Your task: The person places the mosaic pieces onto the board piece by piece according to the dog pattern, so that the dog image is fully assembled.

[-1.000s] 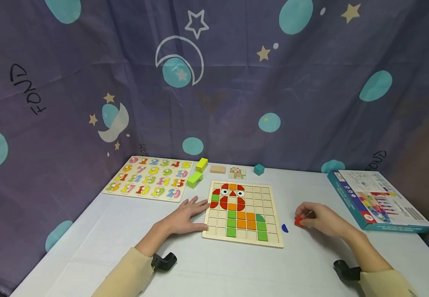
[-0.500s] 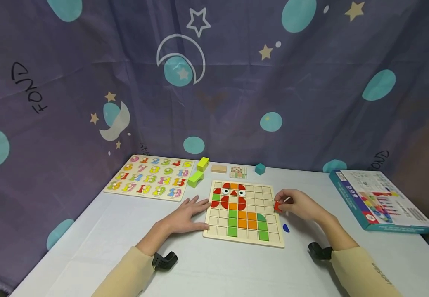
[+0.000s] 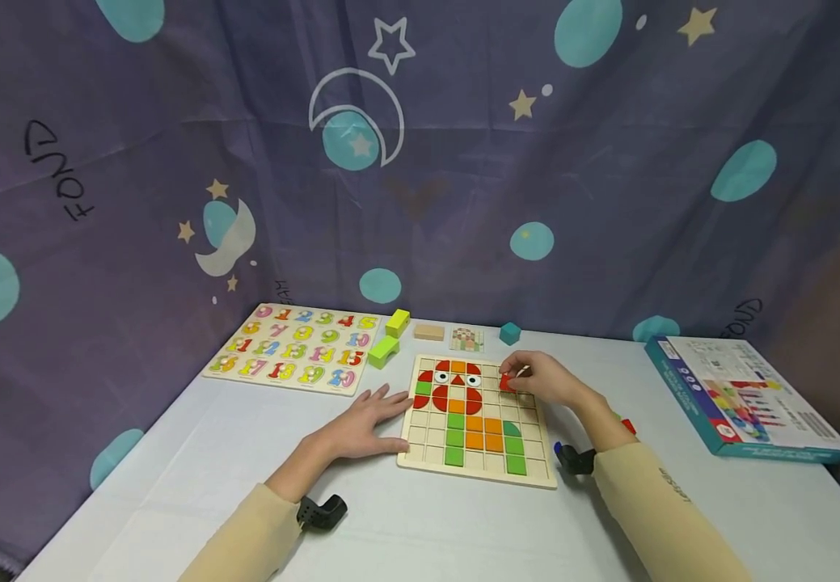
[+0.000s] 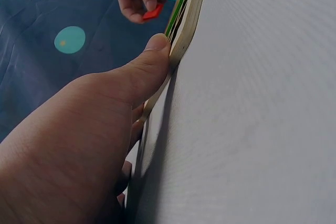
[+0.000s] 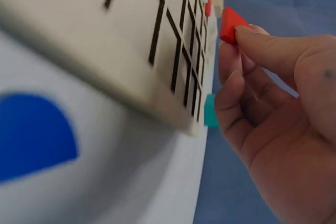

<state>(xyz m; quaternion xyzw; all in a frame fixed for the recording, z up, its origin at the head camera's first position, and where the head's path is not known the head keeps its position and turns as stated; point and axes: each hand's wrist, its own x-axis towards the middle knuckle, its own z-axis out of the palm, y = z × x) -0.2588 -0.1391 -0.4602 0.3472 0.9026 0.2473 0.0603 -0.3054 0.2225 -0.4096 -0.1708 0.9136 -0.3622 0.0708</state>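
One small red block (image 3: 505,382) | pinched by right hand (image 3: 539,380) | left hand (image 3: 361,424) flat, steadying grid board (image 3: 529,473)

Small red wooden piece (image 3: 505,382), pinched at fingertips of right hand (image 3: 543,380), held just above upper right cells of grid puzzle board (image 3: 529,475). Board flat on surface, owl-like pattern of red, orange, green tiles partly filled; left hand (image 3: 361,424) touches its left edge.

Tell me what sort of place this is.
Probably a staged tabletop play corner, not a lived-in room: a star-and-moon curtain hangs behind a white table that bears a number puzzle, a grid board and a toy box.
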